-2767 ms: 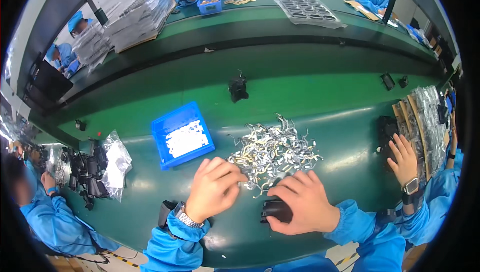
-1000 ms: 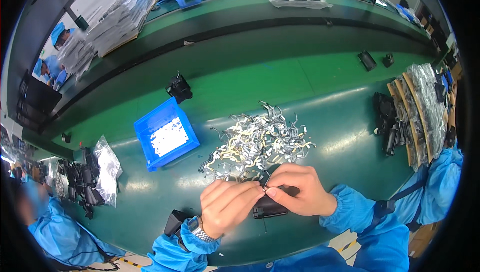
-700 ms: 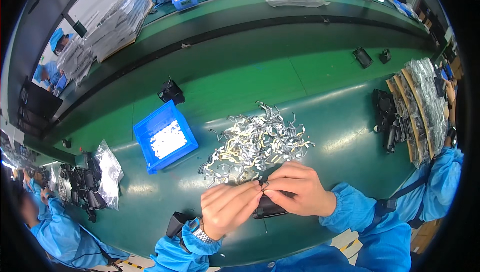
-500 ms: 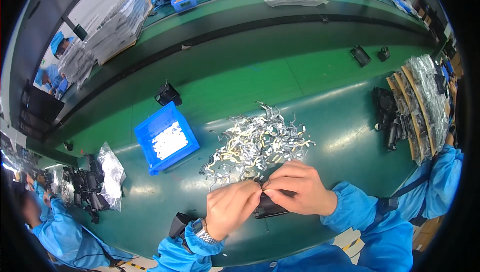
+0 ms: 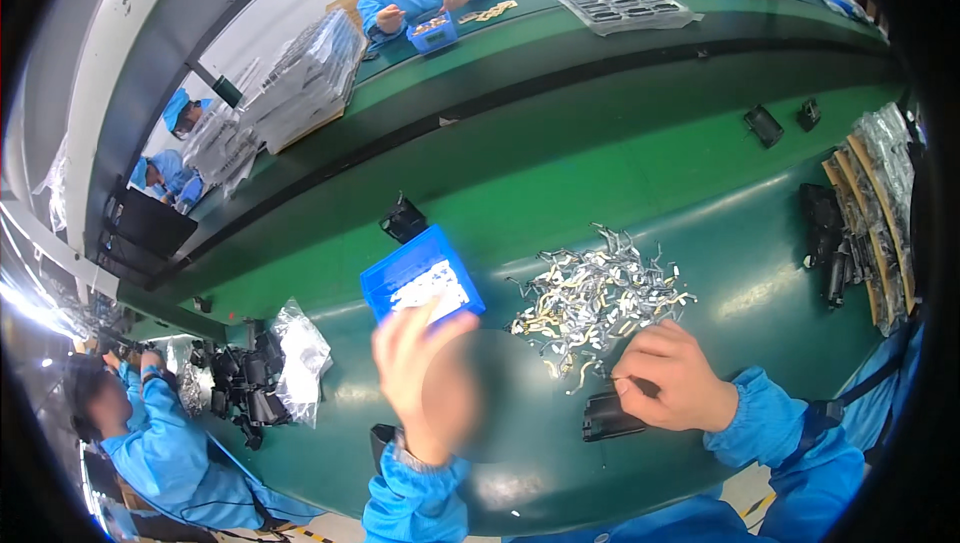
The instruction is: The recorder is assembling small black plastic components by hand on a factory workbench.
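My left hand (image 5: pixel 420 373) is blurred, its fingers stretched out and apart at the near edge of a blue bin (image 5: pixel 375 288). Small white pieces (image 5: pixel 435 286) lie in that bin. To the right, my right hand (image 5: pixel 675 378) has thumb and fingers pinched together; whatever is between them is too small to make out. Just below its fingertips a black plastic housing (image 5: pixel 610 418) lies on the green table. A loose heap of short wire leads with white connectors (image 5: pixel 595 293) spreads beyond my right hand.
A black part (image 5: pixel 403 220) stands behind the bin. Black housings (image 5: pixel 255 373) and clear plastic bags (image 5: pixel 300 353) lie at left. Cardboard-divided stacks (image 5: pixel 875 233) and black parts (image 5: pixel 822 223) are at right. Co-workers sit at left and across the far bench.
My left hand has left my right hand and moved to the blue bin. My right hand stays by the black housing. The whole view has shifted, placing the table items farther right.
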A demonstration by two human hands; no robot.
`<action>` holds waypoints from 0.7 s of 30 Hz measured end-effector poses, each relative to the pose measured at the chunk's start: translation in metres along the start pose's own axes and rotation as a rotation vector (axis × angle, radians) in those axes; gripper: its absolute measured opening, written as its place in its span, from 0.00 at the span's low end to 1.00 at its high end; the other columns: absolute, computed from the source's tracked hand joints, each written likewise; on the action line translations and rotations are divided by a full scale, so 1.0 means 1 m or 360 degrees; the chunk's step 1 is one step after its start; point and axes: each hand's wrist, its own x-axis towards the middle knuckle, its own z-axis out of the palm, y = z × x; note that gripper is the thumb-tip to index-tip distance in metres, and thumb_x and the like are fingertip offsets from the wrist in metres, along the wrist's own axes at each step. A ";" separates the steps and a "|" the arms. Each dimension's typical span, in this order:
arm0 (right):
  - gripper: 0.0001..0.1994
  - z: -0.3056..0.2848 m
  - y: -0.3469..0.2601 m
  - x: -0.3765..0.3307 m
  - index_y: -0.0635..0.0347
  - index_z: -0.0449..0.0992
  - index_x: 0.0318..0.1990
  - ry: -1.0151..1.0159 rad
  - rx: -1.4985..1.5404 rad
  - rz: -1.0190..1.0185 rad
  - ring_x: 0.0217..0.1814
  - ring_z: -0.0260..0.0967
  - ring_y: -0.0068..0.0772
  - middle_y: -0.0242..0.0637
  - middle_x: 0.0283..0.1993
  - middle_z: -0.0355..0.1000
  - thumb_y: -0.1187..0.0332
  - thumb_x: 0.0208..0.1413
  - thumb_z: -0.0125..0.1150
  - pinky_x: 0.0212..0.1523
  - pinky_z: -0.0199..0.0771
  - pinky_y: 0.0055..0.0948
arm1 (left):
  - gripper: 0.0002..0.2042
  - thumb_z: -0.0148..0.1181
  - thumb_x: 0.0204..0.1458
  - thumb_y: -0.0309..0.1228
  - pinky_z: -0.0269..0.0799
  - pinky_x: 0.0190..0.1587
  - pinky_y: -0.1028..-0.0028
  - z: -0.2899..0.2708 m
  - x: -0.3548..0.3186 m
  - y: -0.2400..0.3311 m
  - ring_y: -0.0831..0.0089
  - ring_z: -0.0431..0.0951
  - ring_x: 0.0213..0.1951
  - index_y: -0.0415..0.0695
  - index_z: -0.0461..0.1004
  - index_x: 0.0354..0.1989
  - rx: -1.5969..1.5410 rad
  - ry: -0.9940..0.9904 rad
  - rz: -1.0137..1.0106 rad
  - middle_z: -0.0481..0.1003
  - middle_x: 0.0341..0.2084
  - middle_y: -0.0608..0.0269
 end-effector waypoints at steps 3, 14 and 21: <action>0.04 -0.005 -0.005 0.006 0.51 0.79 0.32 -0.0158 -0.0214 -0.0123 0.34 0.69 0.33 0.29 0.32 0.71 0.70 0.49 0.69 0.39 0.65 0.36 | 0.15 0.71 0.44 0.25 0.69 0.59 0.57 0.010 -0.008 0.044 0.54 0.75 0.53 0.49 0.85 0.43 -0.0452 -0.0392 0.0204 0.79 0.52 0.56; 0.06 -0.011 -0.008 0.014 0.51 0.80 0.34 -0.0116 -0.0192 -0.0148 0.42 0.74 0.33 0.26 0.41 0.76 0.68 0.51 0.73 0.45 0.68 0.35 | 0.09 0.77 0.44 0.27 0.68 0.47 0.63 0.030 -0.025 0.037 0.63 0.75 0.44 0.49 0.84 0.34 -0.0620 -0.0711 0.0093 0.79 0.39 0.69; 0.07 -0.009 -0.001 0.007 0.61 0.83 0.39 -0.0261 0.1041 0.0460 0.45 0.84 0.35 0.37 0.42 0.85 0.71 0.57 0.75 0.51 0.82 0.33 | 0.09 0.75 0.47 0.24 0.72 0.49 0.65 0.032 -0.030 0.035 0.62 0.77 0.44 0.45 0.85 0.37 -0.0895 -0.0728 -0.0090 0.79 0.40 0.61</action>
